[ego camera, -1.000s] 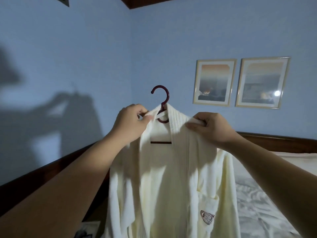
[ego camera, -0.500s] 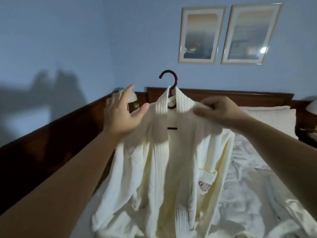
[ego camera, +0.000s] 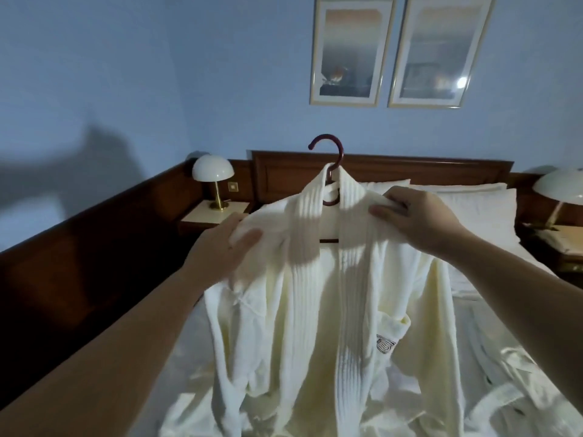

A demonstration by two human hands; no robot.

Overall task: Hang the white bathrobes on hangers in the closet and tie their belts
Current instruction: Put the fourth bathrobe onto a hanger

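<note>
A white bathrobe (ego camera: 318,310) with a ribbed collar and a small logo on its chest pocket hangs on a dark red hanger (ego camera: 332,156), held up over the bed. My left hand (ego camera: 220,247) grips the robe's left shoulder, thumb on top of the cloth. At the robe's right shoulder my right hand (ego camera: 416,216) pinches the fabric over the hanger's end. The hanger's hook sticks up free above the collar. The robe's hem trails onto the bed. A loose white belt (ego camera: 492,402) lies on the bed at lower right.
The bed (ego camera: 504,298) with white sheets and pillows lies below, against a dark wood headboard (ego camera: 410,168). A lamp (ego camera: 213,175) stands on the left nightstand, another lamp (ego camera: 558,187) on the right. Two framed pictures (ego camera: 350,48) hang above. Dark wood panelling runs along the left wall.
My left hand was open beside the robe and now grips its left shoulder. The view has tilted down and the robe sits lower over the bed.
</note>
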